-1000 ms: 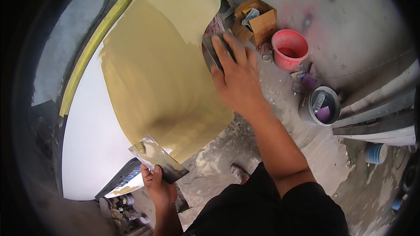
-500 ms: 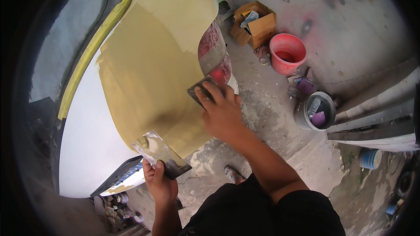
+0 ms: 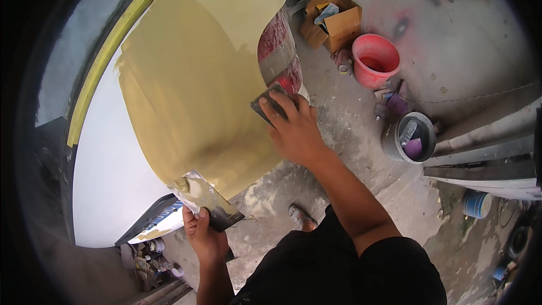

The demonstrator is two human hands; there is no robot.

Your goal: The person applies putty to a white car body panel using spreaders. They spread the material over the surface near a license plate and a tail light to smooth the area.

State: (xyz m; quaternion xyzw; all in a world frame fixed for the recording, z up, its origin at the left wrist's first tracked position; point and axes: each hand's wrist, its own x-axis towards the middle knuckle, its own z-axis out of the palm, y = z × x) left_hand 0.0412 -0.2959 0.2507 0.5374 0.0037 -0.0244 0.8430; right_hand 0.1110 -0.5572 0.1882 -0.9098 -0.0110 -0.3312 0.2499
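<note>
My right hand (image 3: 298, 135) grips a dark, flat spreader (image 3: 261, 112) with the fingers laid over it. The spreader is against the right edge of a car body panel, beside the red tail light (image 3: 290, 78). Tan filler (image 3: 186, 90) coats much of that panel (image 3: 101, 192), which is white at the left. Low in front of the panel, my left hand (image 3: 205, 240) is closed on the lower edge of a thin metal plate (image 3: 210, 196). A dab of tan filler sits on the plate's upper end, and its lower end looks dark.
Yellow masking tape (image 3: 93, 87) borders the car window at left. On the floor to the right stand an open cardboard box (image 3: 343, 27), a red bucket (image 3: 375, 79) and a grey bucket (image 3: 392, 147) with a bottle inside. A blue tin (image 3: 477, 204) lies farther right. Clutter (image 3: 148, 262) sits below the car.
The view has shifted a little. My right hand and the spreader have moved slightly up and right, along the panel's right edge. My left hand still holds the plate in nearly the same place.
</note>
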